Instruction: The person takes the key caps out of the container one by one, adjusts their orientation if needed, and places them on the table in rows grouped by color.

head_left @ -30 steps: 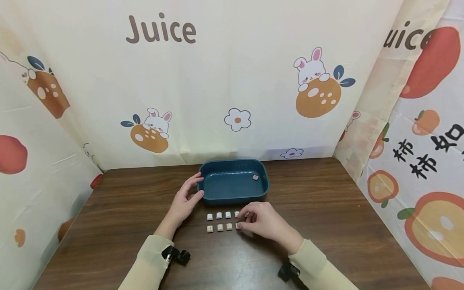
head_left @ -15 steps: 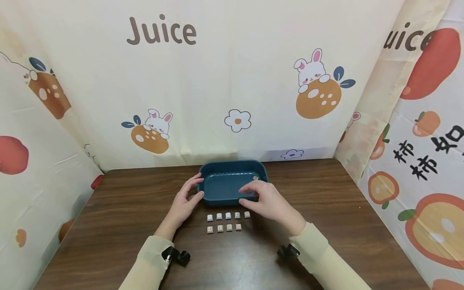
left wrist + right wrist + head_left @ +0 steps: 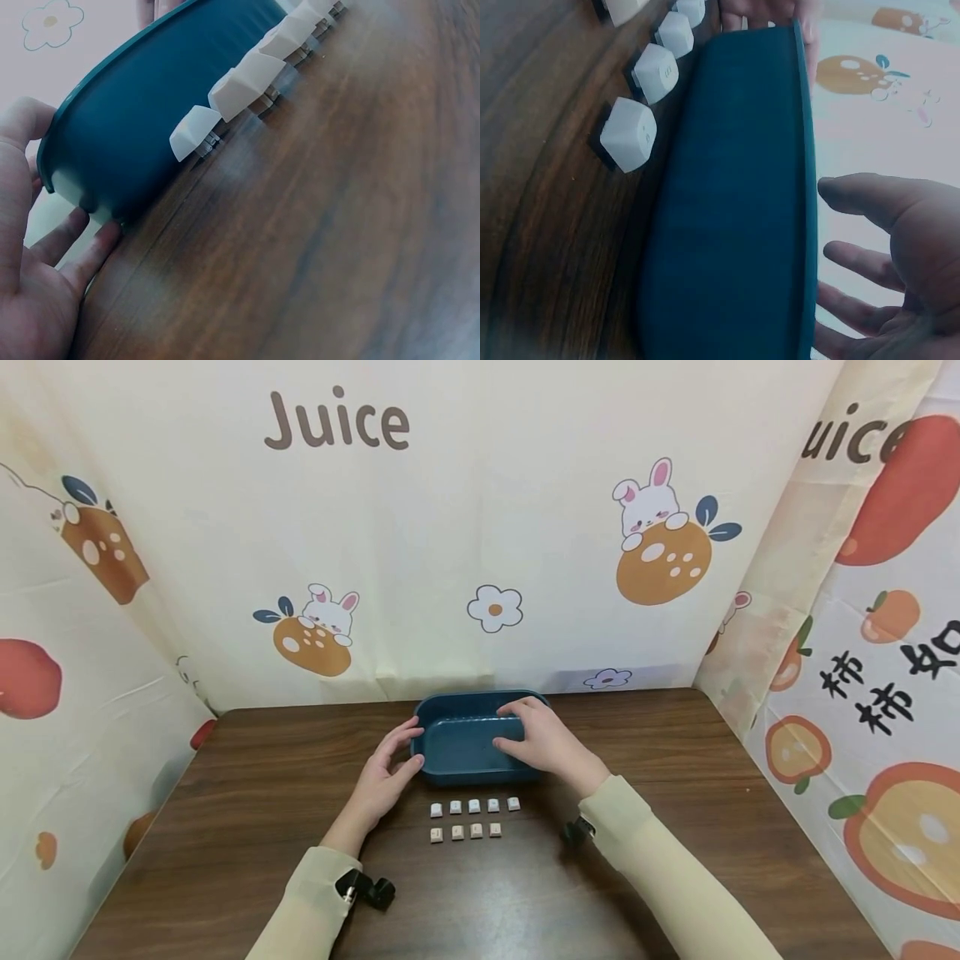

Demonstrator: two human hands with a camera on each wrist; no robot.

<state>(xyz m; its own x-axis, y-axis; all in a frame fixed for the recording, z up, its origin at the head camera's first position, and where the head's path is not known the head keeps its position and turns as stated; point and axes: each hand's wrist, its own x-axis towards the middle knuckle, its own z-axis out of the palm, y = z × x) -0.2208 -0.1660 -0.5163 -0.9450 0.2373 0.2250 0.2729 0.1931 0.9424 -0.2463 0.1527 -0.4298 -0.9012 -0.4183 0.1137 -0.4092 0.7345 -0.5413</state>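
A dark blue rectangular tray stands toward the back of the table. My left hand holds its left end, the thumb near the front corner and fingers at the rim. Over the tray's right side is my right hand, thumb and fingers apart with nothing visible between them. It covers that part of the inside. In front of the tray sit small keycaps in two rows: a back row of white keycaps and a front row of beige keycaps. The right wrist view shows a white keycap close beside the tray wall.
The brown wooden table runs back to a printed curtain close behind the tray. Further curtain hangs along the right side. Each wrist carries a small black camera, the left one just above the tabletop.
My right hand has gone from the keycap rows up and forward over the tray, now hiding the small keycap seen inside earlier. My left hand has stayed on the tray's left end.
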